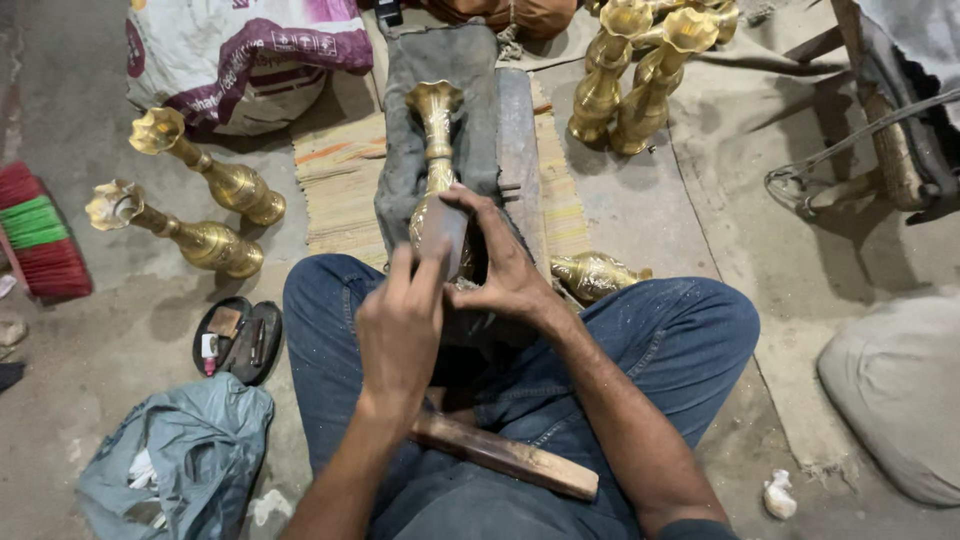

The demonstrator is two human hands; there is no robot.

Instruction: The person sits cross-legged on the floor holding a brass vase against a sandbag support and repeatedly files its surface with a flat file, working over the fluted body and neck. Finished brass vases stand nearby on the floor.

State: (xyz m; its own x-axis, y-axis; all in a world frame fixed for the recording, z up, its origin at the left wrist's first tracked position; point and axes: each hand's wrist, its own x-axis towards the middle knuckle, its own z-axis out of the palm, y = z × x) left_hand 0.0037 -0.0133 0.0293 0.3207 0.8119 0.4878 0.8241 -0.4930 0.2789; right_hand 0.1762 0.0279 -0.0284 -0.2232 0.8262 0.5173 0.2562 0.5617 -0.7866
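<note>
Brass vase (pixel 436 130) lies under both hands' fingers (pixel 478 205) (apparently gripped).

floor (pixel 740 200): dusty concrete | on it: woven mat (pixel 335 190), brass vases (pixel 215 215), sack (pixel 240 60), broom (pixel 35 230)

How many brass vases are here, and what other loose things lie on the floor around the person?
Brass vases: 6, with one under both hands, two at the left, one lying by the knee and at least two at the back
Brushes: 1
Small trays: 1
Wooden blocks: 1
Total: 9
</note>
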